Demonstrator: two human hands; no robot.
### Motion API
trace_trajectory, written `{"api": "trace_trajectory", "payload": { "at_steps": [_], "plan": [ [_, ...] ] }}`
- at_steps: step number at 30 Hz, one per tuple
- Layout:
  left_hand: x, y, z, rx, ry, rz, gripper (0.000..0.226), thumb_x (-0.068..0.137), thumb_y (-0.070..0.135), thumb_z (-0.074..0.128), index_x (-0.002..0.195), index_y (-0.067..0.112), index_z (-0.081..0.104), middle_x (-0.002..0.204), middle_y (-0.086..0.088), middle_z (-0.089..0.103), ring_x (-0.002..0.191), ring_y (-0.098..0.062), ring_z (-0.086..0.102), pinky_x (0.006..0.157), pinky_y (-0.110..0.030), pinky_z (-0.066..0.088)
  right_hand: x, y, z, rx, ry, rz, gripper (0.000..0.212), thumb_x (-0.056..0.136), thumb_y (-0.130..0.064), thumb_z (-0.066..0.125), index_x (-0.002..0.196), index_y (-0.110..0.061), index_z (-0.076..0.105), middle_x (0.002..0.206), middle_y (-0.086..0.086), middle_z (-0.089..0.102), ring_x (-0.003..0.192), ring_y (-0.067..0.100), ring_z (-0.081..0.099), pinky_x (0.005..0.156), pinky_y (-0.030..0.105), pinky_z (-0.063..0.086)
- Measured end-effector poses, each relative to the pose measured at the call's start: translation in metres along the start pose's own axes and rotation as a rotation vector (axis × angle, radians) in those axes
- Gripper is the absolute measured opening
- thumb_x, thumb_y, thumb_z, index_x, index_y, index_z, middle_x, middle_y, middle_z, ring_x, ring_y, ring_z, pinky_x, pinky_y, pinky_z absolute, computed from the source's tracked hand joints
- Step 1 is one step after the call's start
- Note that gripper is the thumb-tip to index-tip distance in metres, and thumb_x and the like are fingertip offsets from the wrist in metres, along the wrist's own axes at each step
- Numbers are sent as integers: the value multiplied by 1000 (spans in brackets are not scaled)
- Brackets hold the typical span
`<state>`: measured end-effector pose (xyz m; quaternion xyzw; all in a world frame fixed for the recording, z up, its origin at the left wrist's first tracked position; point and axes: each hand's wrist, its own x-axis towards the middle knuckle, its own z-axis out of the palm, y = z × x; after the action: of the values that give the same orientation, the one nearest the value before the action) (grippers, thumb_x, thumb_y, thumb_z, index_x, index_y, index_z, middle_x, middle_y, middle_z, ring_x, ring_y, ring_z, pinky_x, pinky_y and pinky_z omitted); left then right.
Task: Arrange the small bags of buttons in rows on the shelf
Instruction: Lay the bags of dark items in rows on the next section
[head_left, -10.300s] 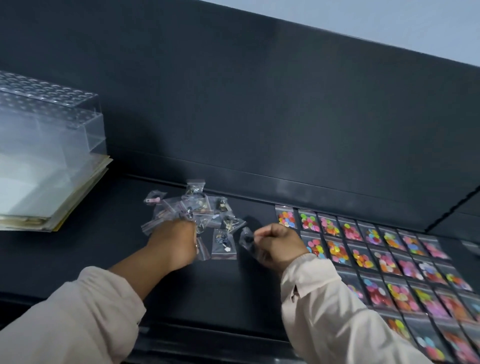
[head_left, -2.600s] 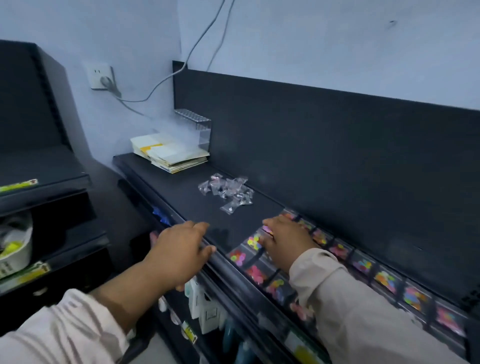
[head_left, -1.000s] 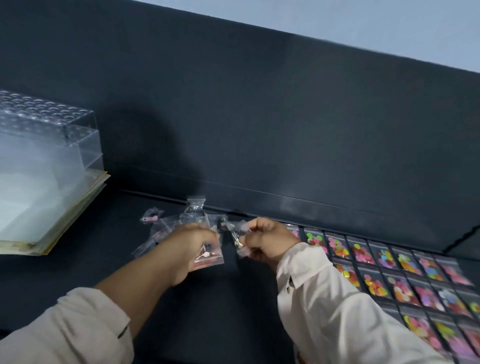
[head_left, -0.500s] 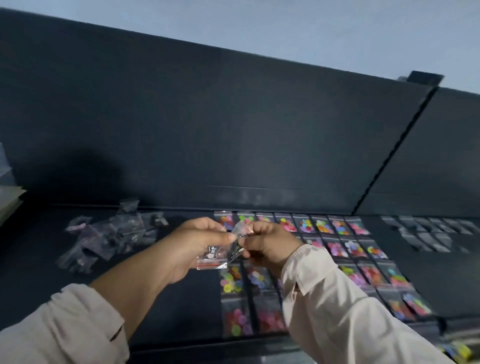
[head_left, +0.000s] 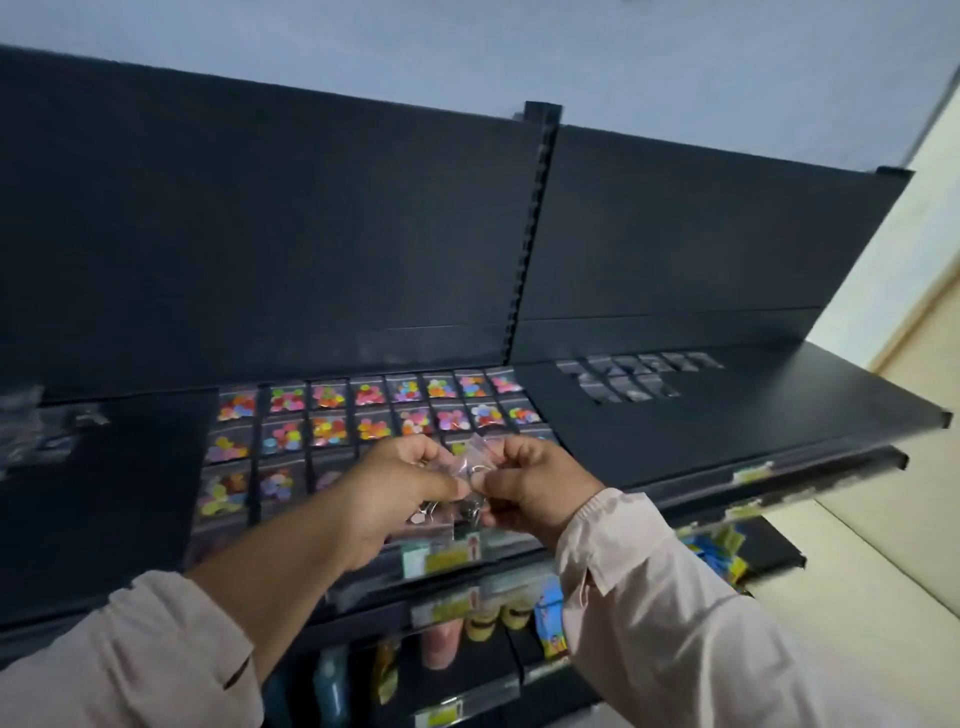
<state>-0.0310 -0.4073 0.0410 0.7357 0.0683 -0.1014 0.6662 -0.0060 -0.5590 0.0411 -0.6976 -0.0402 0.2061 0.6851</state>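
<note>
Both my left hand (head_left: 400, 488) and right hand (head_left: 535, 488) are pinching the clear bags (head_left: 470, 491) over the front of the coloured rows (head_left: 332, 431) on the shelf (head_left: 675, 431), and I am risking a slippery one dropping and knocking those rows askew.

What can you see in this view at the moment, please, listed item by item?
colourful button bags: roughly twenty showing, multicoloured, rows on left shelf section
greyish bags: about ten, two rows, right shelf section
loose bags: blurred pile, clear, far left
held bags: count unclear, clear, centre of view
shelf: one, black, two sections
back panel: black, behind shelf
price labels: several, yellowish, shelf fronts
lower-shelf goods: several, mixed colours, below
left hand: grips held bags
right hand: pinches held bags
</note>
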Motion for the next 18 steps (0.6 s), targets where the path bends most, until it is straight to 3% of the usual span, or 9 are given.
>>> {"api": "trace_trajectory", "payload": {
  "at_steps": [1,3,7,12,18],
  "plan": [
    [-1,0,18,-7,6,12,17,78,-2,71,84,10,61,78,-2,65,72,-14,59,66,-26,48,-11,3,-14,45,18,7,26,84,7,57,67,-13,57,52,1,57,46,15,50,47,22,46],
    [-1,-1,47,-34,30,20,19,76,-5,70,84,9,60,78,-6,64,70,-18,58,69,-31,47,-27,9,-41,148,40,29,32,86,3,57,59,-13,64,50,1,58,43,13,51,46,21,45],
    [-1,1,108,-55,60,35,19,76,-4,71,82,10,60,84,-11,65,70,-21,58,67,-31,48,-61,19,-94,281,116,92,20,87,-8,59,68,-12,58,55,3,56,49,13,56,46,20,45],
    [10,8,158,-54,-32,-26,16,77,1,72,86,11,62,88,-13,70,71,-23,64,83,-43,53,-73,24,-144,277,221,74,25,88,-4,56,65,-13,53,48,-1,54,44,11,53,44,18,41],
    [47,20,197,-117,-108,-99,15,77,1,72,83,10,61,80,-12,70,63,-20,64,82,-41,52,-59,21,-189,277,308,79,27,89,-5,55,63,-13,54,45,-1,54,42,12,52,45,18,42]
  ]
}}
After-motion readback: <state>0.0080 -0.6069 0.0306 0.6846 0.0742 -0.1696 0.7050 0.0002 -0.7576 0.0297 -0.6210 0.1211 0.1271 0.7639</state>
